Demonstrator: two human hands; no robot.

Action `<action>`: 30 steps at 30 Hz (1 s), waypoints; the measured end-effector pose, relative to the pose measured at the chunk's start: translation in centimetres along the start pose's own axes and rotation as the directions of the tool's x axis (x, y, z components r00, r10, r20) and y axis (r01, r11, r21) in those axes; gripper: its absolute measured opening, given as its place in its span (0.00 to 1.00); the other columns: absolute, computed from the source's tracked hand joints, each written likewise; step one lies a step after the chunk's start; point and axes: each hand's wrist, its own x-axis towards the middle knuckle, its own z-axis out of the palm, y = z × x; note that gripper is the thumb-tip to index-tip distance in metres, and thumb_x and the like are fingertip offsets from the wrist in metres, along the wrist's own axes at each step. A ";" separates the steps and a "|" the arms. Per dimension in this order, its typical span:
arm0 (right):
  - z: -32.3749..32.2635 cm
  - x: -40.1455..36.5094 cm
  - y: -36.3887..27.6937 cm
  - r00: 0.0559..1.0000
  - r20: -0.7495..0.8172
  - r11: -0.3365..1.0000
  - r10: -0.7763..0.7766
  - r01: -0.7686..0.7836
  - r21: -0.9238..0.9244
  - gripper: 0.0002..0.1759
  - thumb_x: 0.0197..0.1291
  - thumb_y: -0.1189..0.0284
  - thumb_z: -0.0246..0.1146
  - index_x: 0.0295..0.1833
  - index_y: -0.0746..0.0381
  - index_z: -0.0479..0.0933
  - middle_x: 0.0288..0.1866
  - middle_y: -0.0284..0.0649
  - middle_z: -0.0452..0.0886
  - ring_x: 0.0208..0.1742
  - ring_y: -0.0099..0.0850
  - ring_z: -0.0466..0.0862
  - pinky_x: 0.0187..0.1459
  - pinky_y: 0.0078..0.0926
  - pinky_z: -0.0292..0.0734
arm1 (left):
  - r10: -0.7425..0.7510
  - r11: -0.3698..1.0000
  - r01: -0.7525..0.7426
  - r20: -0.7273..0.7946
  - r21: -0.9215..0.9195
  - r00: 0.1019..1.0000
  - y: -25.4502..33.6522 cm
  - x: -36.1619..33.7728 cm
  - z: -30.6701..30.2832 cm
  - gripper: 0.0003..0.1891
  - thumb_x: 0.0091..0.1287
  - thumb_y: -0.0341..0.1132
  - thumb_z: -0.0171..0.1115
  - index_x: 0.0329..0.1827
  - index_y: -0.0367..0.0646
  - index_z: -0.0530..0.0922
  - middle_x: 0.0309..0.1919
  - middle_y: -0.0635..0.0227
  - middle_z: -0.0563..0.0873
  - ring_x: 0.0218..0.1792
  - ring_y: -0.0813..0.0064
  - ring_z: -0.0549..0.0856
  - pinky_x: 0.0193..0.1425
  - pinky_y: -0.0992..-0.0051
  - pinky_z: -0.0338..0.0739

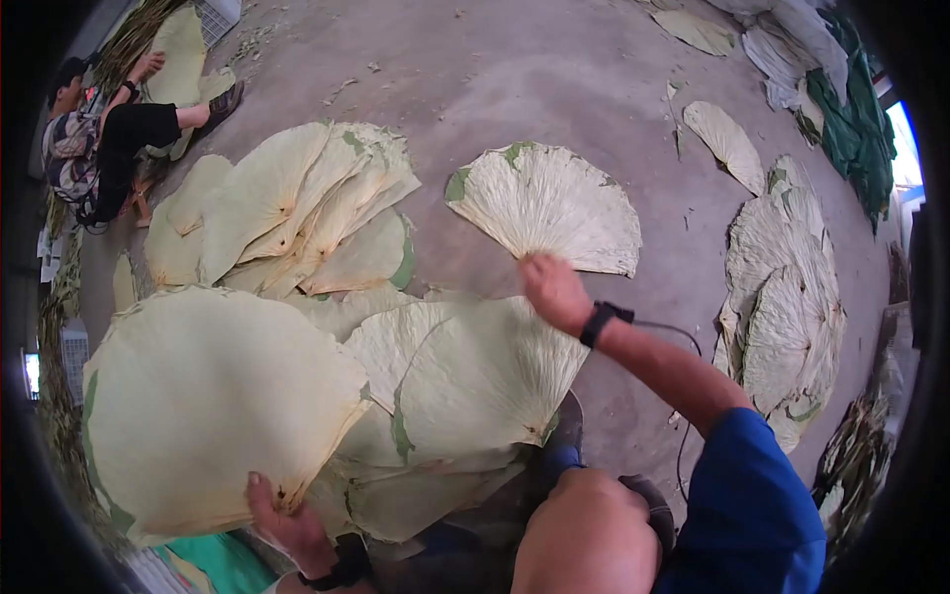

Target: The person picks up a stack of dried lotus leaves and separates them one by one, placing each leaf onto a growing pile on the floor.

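My left hand [289,525] is closed on the stem end of a large, pale green dried lotus leaf [223,396], with the thumb on top. The leaf spreads up and left over the near pile. Further out, my right hand [554,292] has its fingers closed at the narrow lower point of a folded, fan-shaped dried lotus leaf [554,203], which lies on the floor. Its fingertips are partly hidden. Between the hands lies a pile of folded lotus leaves [485,376], close to my knee.
Another stack of leaves [297,208] lies at centre left, and a heap of crinkled leaves [782,297] at right. A co-worker [114,144] sits at upper left, holding a leaf. Green cloth [851,119] hangs at upper right. A black cable [688,416] runs from my right wrist.
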 end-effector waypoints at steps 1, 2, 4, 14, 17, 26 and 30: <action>0.9 0.9 1.5 0.992 -0.126 0.988 -0.022 0.002 -0.156 0.19 0.62 0.71 0.59 0.60 0.59 0.76 0.64 0.51 0.75 0.69 0.50 0.71 0.68 0.52 0.67 | 0.009 0.996 -0.007 0.022 -0.088 1.000 -0.5 0.7 -1.0 0.12 0.74 0.36 0.59 0.48 0.32 0.79 0.46 0.60 0.83 0.49 0.73 0.81 0.57 0.70 0.79; 1.7 1.3 2.9 0.968 -0.245 0.951 -0.062 -0.016 -0.308 0.22 0.64 0.73 0.59 0.64 0.60 0.74 0.69 0.52 0.71 0.73 0.50 0.69 0.69 0.54 0.64 | 0.020 0.984 -0.012 0.045 -0.176 0.999 -0.7 1.1 -1.5 0.12 0.74 0.36 0.59 0.48 0.34 0.79 0.44 0.61 0.83 0.49 0.74 0.81 0.58 0.70 0.79; 1.5 2.0 3.4 0.987 -0.157 0.956 -0.017 -0.030 -0.290 0.23 0.64 0.73 0.58 0.65 0.60 0.73 0.72 0.51 0.68 0.75 0.51 0.65 0.70 0.58 0.61 | -0.015 0.969 0.048 0.137 -0.241 0.990 0.3 0.4 -0.5 0.11 0.74 0.35 0.59 0.48 0.34 0.79 0.43 0.63 0.82 0.48 0.74 0.81 0.57 0.71 0.79; -3.5 2.6 -4.9 0.871 -0.490 0.899 -0.024 0.234 0.371 0.15 0.71 0.73 0.57 0.60 0.60 0.79 0.61 0.50 0.82 0.63 0.47 0.81 0.64 0.39 0.77 | -0.213 0.966 0.242 0.256 -0.087 0.943 -2.8 -1.3 1.9 0.04 0.66 0.31 0.62 0.38 0.40 0.78 0.38 0.68 0.80 0.45 0.71 0.81 0.62 0.65 0.76; -5.4 -1.1 -13.2 0.798 -0.531 0.621 -0.284 0.575 0.532 0.23 0.65 0.74 0.59 0.67 0.60 0.74 0.67 0.45 0.78 0.69 0.47 0.76 0.70 0.48 0.70 | -0.321 0.869 0.420 0.349 -0.261 0.880 -2.7 -1.8 3.5 0.04 0.64 0.30 0.62 0.37 0.40 0.79 0.39 0.68 0.82 0.48 0.68 0.82 0.65 0.61 0.76; -4.4 -5.3 -23.2 0.618 -0.347 0.552 -0.705 0.786 0.278 0.31 0.61 0.68 0.58 0.72 0.54 0.69 0.77 0.40 0.68 0.79 0.48 0.63 0.76 0.60 0.56 | -0.183 0.974 0.222 0.458 -0.033 0.870 -4.0 -2.6 2.8 0.24 0.69 0.33 0.55 0.65 0.29 0.72 0.62 0.56 0.80 0.62 0.62 0.81 0.68 0.62 0.77; -4.5 -5.4 -23.3 0.611 -0.380 0.555 -0.695 0.791 0.257 0.31 0.61 0.68 0.58 0.72 0.54 0.69 0.76 0.39 0.69 0.79 0.48 0.64 0.76 0.59 0.56 | -0.152 0.971 0.220 0.476 -0.090 0.866 -4.4 -2.5 2.7 0.23 0.69 0.32 0.54 0.65 0.28 0.72 0.62 0.56 0.80 0.61 0.63 0.81 0.65 0.63 0.78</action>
